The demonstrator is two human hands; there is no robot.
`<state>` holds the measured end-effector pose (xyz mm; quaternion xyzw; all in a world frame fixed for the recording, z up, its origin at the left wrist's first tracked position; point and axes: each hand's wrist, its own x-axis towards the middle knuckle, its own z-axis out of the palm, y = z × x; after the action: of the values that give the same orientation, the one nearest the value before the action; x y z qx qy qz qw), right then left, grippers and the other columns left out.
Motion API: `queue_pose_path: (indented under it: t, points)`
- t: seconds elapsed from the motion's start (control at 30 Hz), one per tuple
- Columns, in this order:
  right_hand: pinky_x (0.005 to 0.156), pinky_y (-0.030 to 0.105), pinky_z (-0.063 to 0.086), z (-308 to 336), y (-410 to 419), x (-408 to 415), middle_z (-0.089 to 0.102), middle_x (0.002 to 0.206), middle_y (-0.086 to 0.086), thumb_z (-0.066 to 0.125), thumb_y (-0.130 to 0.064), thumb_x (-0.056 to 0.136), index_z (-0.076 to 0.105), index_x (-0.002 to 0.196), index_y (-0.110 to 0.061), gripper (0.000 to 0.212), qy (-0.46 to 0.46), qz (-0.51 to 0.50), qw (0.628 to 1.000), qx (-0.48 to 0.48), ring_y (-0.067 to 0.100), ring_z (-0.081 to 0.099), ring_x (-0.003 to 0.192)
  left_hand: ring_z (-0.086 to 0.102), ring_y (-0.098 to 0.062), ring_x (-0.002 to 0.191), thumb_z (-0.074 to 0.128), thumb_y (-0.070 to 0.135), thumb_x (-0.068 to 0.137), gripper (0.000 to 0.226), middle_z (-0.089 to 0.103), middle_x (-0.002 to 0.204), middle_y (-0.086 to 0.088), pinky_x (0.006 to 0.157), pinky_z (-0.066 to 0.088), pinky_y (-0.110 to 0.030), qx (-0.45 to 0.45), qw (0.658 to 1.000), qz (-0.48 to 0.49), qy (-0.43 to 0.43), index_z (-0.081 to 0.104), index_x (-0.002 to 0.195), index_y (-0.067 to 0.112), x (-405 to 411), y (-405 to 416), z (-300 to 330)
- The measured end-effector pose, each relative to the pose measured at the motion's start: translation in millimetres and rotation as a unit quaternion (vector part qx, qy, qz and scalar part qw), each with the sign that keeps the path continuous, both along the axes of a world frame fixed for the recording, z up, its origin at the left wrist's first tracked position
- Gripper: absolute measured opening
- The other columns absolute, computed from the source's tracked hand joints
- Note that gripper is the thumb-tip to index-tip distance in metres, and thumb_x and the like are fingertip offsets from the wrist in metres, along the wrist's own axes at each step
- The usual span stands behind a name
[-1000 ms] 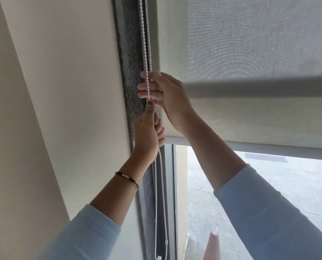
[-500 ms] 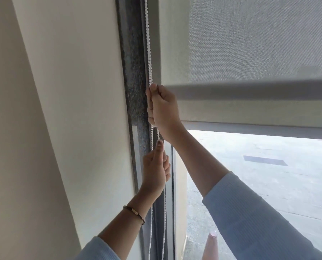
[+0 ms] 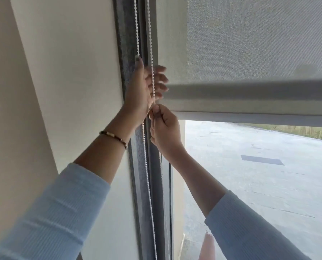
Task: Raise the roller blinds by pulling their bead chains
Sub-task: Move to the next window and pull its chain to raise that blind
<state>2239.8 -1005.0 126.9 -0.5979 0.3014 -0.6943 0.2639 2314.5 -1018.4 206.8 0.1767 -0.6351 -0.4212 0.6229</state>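
A white bead chain [image 3: 150, 34] hangs in two strands along the dark window frame [image 3: 126, 53]. My right hand [image 3: 165, 131] is closed on the right strand, pinching it between thumb and fingers just below the blind's corner. My left hand [image 3: 141, 89] is higher up, its thumb raised and its blurred fingers spread around the same strand without closing on it. The grey mesh roller blind [image 3: 250, 34] ends in a bottom bar [image 3: 250, 90]. Behind it hangs a second, paler blind with its hem [image 3: 250, 117] slightly lower.
A cream wall [image 3: 62, 72] fills the left side. Below the blinds the window pane [image 3: 250, 184] shows a paved yard outside and a pinkish cone [image 3: 207, 246] at the bottom. A bracelet [image 3: 113, 136] sits on my left wrist.
My right hand has pulled the chain down, and the blinds' bottom edges have risen in view. My left hand let go below and moved up above the right hand, fingers spreading.
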Motion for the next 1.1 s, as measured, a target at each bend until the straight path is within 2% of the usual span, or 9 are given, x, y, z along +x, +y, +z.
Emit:
queue_pose_path:
  t: [0.07, 0.2, 0.27, 0.33, 0.47, 0.57, 0.77, 0.93, 1.1]
  points:
    - [0.051, 0.026, 0.021, -6.0, 1.0, 0.1, 0.031, 0.057, -0.002, 0.036, -0.003, 0.104, 0.038, 0.066, -0.016, 0.04, 0.0, 0.001, 1.0, 0.004, 0.012, 0.025, 0.052, 0.058, -0.017, 0.061, 0.02, 0.05, 0.108, 0.061, 0.065, 0.071, -0.003, 0.061, 0.043, -0.028, -0.015, 1.0, -0.016, 0.011, 0.066, 0.093, 0.011, -3.2, 6.6, 41.1]
    - [0.051, 0.027, 0.02, -14.3, 2.2, 0.9, 0.029, 0.057, -0.002, 0.034, 0.005, 0.098, 0.041, 0.072, -0.004, 0.028, 0.0, 0.008, 1.0, 0.0, 0.013, 0.023, 0.052, 0.038, -0.012, 0.051, 0.031, 0.038, 0.11, 0.051, 0.044, 0.061, 0.001, 0.052, 0.034, -0.023, 0.016, 0.997, -0.004, 0.07, 0.058, 0.077, 0.011, -12.2, 15.9, 93.6]
    - [0.051, 0.029, 0.023, -16.8, 1.2, 1.4, 0.03, 0.056, -0.004, 0.034, 0.007, 0.095, 0.042, 0.071, -0.006, 0.029, 0.003, 0.0, 1.0, -0.005, 0.014, 0.025, 0.051, 0.02, -0.009, 0.046, 0.033, 0.034, 0.109, 0.049, 0.028, 0.054, 0.006, 0.042, 0.02, -0.021, 0.036, 0.994, -0.014, 0.102, 0.043, 0.064, 0.019, -13.1, 18.8, 101.8]
    - [0.05, 0.03, 0.024, -20.1, -0.8, 1.5, 0.032, 0.055, -0.006, 0.035, 0.006, 0.096, 0.043, 0.067, -0.011, 0.035, 0.007, -0.006, 1.0, -0.007, 0.014, 0.026, 0.051, 0.01, -0.01, 0.047, 0.035, 0.039, 0.109, 0.051, 0.018, 0.053, 0.009, 0.038, 0.011, -0.021, 0.052, 0.992, -0.015, 0.117, 0.029, 0.061, 0.025, -15.8, 22.1, 101.1]
    - [0.049, 0.022, 0.022, -35.0, -4.7, -0.6, 0.032, 0.053, -0.015, 0.036, 0.001, 0.099, 0.039, 0.059, -0.03, 0.05, 0.016, -0.011, 1.0, 0.01, 0.006, 0.027, 0.049, 0.011, -0.009, 0.047, 0.039, 0.046, 0.107, 0.05, 0.018, 0.053, 0.009, 0.039, 0.008, -0.023, 0.048, 0.993, -0.015, 0.108, 0.027, 0.062, 0.027, -23.7, 24.0, 86.3]
    - [0.045, 0.017, 0.022, -47.9, -5.9, -3.6, 0.034, 0.05, -0.016, 0.034, 0.005, 0.098, 0.037, 0.064, -0.025, 0.046, 0.028, -0.02, 0.999, 0.006, 0.003, 0.027, 0.046, 0.009, -0.01, 0.048, 0.041, 0.047, 0.106, 0.051, 0.017, 0.055, 0.007, 0.041, 0.006, -0.024, 0.053, 0.992, -0.017, 0.116, 0.028, 0.062, 0.026, -21.9, 20.1, 74.0]
    - [0.044, 0.022, 0.023, -51.6, -4.8, -3.0, 0.032, 0.054, -0.013, 0.034, 0.005, 0.1, 0.038, 0.07, -0.008, 0.033, 0.041, -0.015, 0.999, -0.004, 0.004, 0.027, 0.046, 0.008, -0.01, 0.047, 0.041, 0.049, 0.106, 0.051, 0.016, 0.056, 0.007, 0.037, 0.008, -0.023, 0.041, 0.991, -0.039, 0.122, 0.026, 0.062, 0.027, -17.2, 21.8, 69.1]
    - [0.046, 0.023, 0.025, -54.2, -3.8, -2.7, 0.034, 0.055, -0.013, 0.035, 0.001, 0.1, 0.038, 0.071, -0.007, 0.031, 0.051, -0.013, 0.999, -0.008, 0.007, 0.028, 0.049, 0.007, -0.012, 0.05, 0.038, 0.048, 0.107, 0.052, 0.015, 0.057, 0.007, 0.039, 0.007, -0.024, 0.03, 0.992, -0.049, 0.112, 0.025, 0.06, 0.027, -11.1, 27.0, 67.4]
    - [0.048, 0.019, 0.027, -60.9, -3.8, 0.0, 0.039, 0.051, -0.017, 0.036, 0.0, 0.102, 0.037, 0.064, -0.03, 0.048, 0.06, -0.015, 0.998, 0.001, 0.003, 0.031, 0.049, 0.008, -0.011, 0.049, 0.039, 0.048, 0.107, 0.053, 0.017, 0.054, 0.008, 0.04, 0.007, -0.024, 0.032, 0.993, -0.038, 0.109, 0.025, 0.061, 0.026, -8.7, 29.9, 59.2]
